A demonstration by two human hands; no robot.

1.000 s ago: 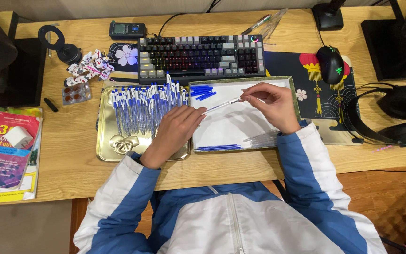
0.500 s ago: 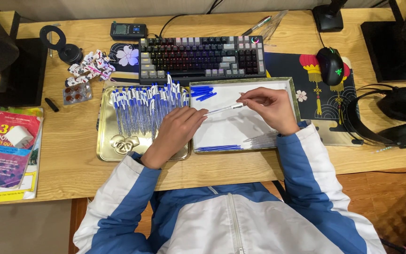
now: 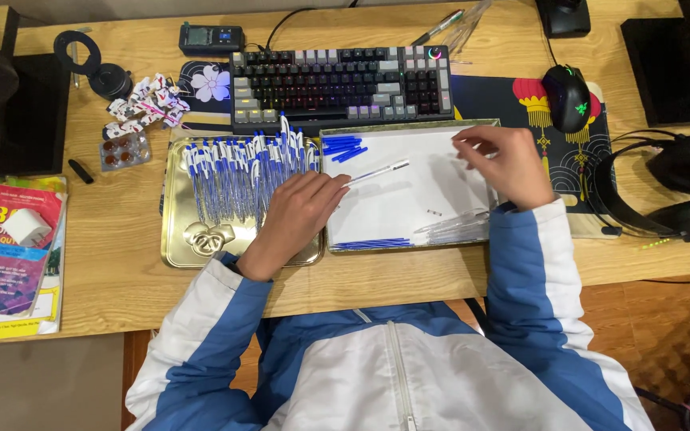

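— Where are your hands right now?

— Your left hand (image 3: 301, 211) lies over the seam between the gold tray (image 3: 176, 255) and the white-lined tray (image 3: 409, 211). Its fingers are curled together and pinch the near end of a clear pen barrel (image 3: 377, 172), which slants up and to the right across the white sheet.

— And your right?

— Your right hand (image 3: 501, 164) hovers above the far right part of the white-lined tray, apart from the barrel. Its fingertips are bunched together; whether they grip something tiny, I cannot tell.

— What lies around them?

— The gold tray at your left holds a dense row of assembled blue-and-white pens (image 3: 241, 172). On the white sheet you have loose blue caps (image 3: 343, 147) in the far left corner, blue refills (image 3: 373, 243) along the near edge, a bundle of clear barrels (image 3: 453, 229) near your right sleeve, and a small part (image 3: 433, 212) lying alone.

— Beyond the trays?

— A keyboard (image 3: 337, 80) sits just behind them, a mouse (image 3: 566, 97) on the patterned mat to the right, headphones (image 3: 680, 187) further right, and books (image 3: 9, 255) at your far left.
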